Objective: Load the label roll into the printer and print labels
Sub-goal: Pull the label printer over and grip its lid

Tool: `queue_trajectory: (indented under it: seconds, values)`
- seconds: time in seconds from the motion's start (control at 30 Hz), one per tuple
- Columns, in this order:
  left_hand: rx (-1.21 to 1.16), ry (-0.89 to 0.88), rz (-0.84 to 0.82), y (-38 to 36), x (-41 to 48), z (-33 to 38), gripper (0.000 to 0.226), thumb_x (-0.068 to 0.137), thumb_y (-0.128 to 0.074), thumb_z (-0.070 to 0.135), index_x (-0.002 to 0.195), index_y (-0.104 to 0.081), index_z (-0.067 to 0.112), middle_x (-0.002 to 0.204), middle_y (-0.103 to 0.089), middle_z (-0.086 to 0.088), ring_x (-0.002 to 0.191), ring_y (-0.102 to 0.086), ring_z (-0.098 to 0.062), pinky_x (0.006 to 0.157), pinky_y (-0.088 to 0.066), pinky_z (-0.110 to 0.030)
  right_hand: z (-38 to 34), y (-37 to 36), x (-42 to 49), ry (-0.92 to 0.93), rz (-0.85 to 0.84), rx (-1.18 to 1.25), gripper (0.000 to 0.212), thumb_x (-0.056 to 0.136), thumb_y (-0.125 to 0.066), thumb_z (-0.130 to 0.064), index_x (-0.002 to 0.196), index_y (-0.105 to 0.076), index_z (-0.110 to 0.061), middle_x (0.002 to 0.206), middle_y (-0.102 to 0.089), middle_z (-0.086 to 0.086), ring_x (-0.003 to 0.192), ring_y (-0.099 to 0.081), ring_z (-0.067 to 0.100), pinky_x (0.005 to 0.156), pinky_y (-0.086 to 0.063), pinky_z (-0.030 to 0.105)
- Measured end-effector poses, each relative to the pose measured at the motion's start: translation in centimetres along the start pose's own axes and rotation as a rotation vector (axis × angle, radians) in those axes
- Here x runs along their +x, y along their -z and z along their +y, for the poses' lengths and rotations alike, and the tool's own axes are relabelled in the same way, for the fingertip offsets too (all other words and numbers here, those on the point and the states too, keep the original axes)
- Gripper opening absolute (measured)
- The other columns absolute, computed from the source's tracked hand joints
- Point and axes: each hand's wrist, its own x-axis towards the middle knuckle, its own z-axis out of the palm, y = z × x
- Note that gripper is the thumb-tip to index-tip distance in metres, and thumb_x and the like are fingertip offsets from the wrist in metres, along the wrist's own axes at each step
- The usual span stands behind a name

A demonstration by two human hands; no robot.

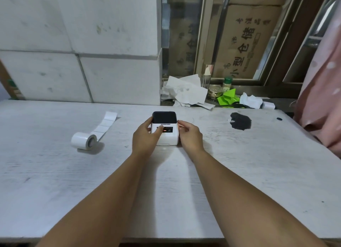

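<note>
At the left of the white table (55, 173), the label roll (84, 141) is seen lying on its side, well apart from the printer, with a strip of blank labels (107, 123) trailed away from it toward the wall. Toward the middle, the left hand (145, 138) is laid against the left side of the printer (166, 128), and its thumb is pressed on the dark front panel (a small red light is shown just beside the thumb tip). The printer, white with a black lid that is seen closed, is stood on the table between the two hands. Its right side is touched by the fingertips of the right hand (190, 134), the fingers being curled loosely, so that the printer is clasped lightly from both sides. Further right, a black stain (240, 120) is marked on the table. Behind it, on the ledge at the window, crumpled white papers (184, 91), a green-capped bottle (227, 83) and a bright green scrap (227, 98) are gathered, and pink cloth (321, 91) is hung at the far right edge.
</note>
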Motion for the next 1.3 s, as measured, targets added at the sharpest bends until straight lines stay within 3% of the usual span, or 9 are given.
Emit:
queue_trajectory:
  seconds: [0.23, 0.33, 0.4, 0.53, 0.67, 0.77, 0.87, 1.13, 1.3]
  values:
    - [-0.026, 0.017, -0.010, 0.2, -0.2, 0.2, 0.044, 0.088, -0.061, 0.031, 0.131, -0.054, 0.029, 0.111, -0.061, 0.017, 0.114, -0.055, -0.011, 0.081, -0.037, -0.018, 0.2, 0.1, 0.6, -0.057, -0.011, 0.065, 0.036, 0.090, -0.048, -0.014, 0.121, -0.066, -0.022, 0.116, -0.071, -0.001, 0.112, -0.062, 0.017, 0.102, -0.048, 0.036]
    - [-0.080, 0.052, -0.020, 0.2, -0.2, 0.2, 0.065, 0.088, -0.063, 0.033, 0.146, -0.034, 0.026, 0.138, -0.052, 0.008, 0.125, -0.049, -0.013, 0.093, -0.033, -0.020, 0.3, 0.1, 0.8, -0.090, -0.003, 0.083, 0.031, 0.089, -0.054, -0.018, 0.117, -0.068, -0.023, 0.110, -0.072, -0.002, 0.107, -0.064, 0.018, 0.098, -0.051, 0.038]
    - [-0.091, 0.058, -0.037, 0.3, -0.1, 0.2, 0.070, 0.088, -0.063, 0.034, 0.149, -0.028, 0.027, 0.145, -0.047, 0.006, 0.128, -0.047, -0.013, 0.095, -0.032, -0.020, 0.4, 0.1, 1.0, -0.107, 0.002, 0.087, 0.029, 0.087, -0.057, -0.019, 0.113, -0.070, -0.022, 0.106, -0.073, -0.003, 0.103, -0.066, 0.019, 0.095, -0.053, 0.038]
    - [-0.086, 0.067, -0.056, 0.3, 0.2, 0.1, 0.073, 0.087, -0.064, 0.033, 0.149, -0.028, 0.020, 0.147, -0.045, 0.004, 0.133, -0.045, -0.012, 0.098, -0.031, -0.020, 0.3, 0.1, 1.4, -0.152, -0.001, 0.111, 0.026, 0.085, -0.060, -0.017, 0.110, -0.070, -0.020, 0.095, -0.071, -0.003, 0.102, -0.067, 0.020, 0.096, -0.053, 0.038]
    - [-0.069, 0.072, -0.054, 0.3, 0.2, 0.2, 0.074, 0.087, -0.064, 0.034, 0.149, -0.027, 0.016, 0.148, -0.044, 0.004, 0.133, -0.044, -0.011, 0.098, -0.030, -0.019, 0.1, -0.2, 1.7, -0.170, 0.018, 0.103, 0.023, 0.085, -0.062, -0.017, 0.108, -0.068, -0.019, 0.099, -0.073, 0.000, 0.102, -0.067, 0.024, 0.095, -0.053, 0.040]
    - [-0.065, 0.075, -0.051, 0.3, 0.1, 0.3, 0.076, 0.087, -0.064, 0.034, 0.150, -0.026, 0.015, 0.148, -0.044, 0.004, 0.134, -0.043, -0.011, 0.098, -0.030, -0.019, 0.0, -0.3, 1.6, -0.175, 0.030, 0.074, 0.020, 0.086, -0.058, -0.012, 0.101, -0.071, -0.018, 0.087, -0.069, -0.002, 0.098, -0.068, 0.024, 0.093, -0.055, 0.039]
    - [-0.067, 0.080, -0.050, 0.3, 0.1, 0.4, 0.077, 0.087, -0.065, 0.034, 0.150, -0.025, 0.014, 0.149, -0.044, 0.002, 0.134, -0.043, -0.011, 0.099, -0.030, -0.018, -0.1, -0.3, 1.6, -0.175, 0.036, 0.047, 0.020, 0.085, -0.057, -0.010, 0.091, -0.073, -0.020, 0.095, -0.073, 0.004, 0.096, -0.068, 0.027, 0.090, -0.056, 0.039]
    - [-0.097, 0.111, -0.045, 0.5, 0.1, 0.4, 0.079, 0.084, -0.068, 0.034, 0.149, -0.027, 0.013, 0.146, -0.047, 0.000, 0.132, -0.045, -0.011, 0.097, -0.032, -0.017, -0.2, -0.5, 1.6, -0.162, 0.084, -0.035, 0.022, 0.085, -0.058, -0.008, 0.097, -0.075, -0.014, 0.103, -0.073, 0.008, 0.093, -0.069, 0.029, 0.087, -0.057, 0.039]
    - [-0.108, 0.106, -0.026, 0.5, 0.0, 0.4, 0.075, 0.083, -0.069, 0.034, 0.146, -0.032, 0.017, 0.142, -0.051, 0.002, 0.126, -0.050, -0.012, 0.093, -0.033, -0.019, 0.0, -0.6, 1.2, -0.120, 0.064, -0.026, 0.022, 0.087, -0.055, -0.009, 0.098, -0.074, -0.015, 0.081, -0.065, -0.005, 0.088, -0.069, 0.027, 0.080, -0.059, 0.042]
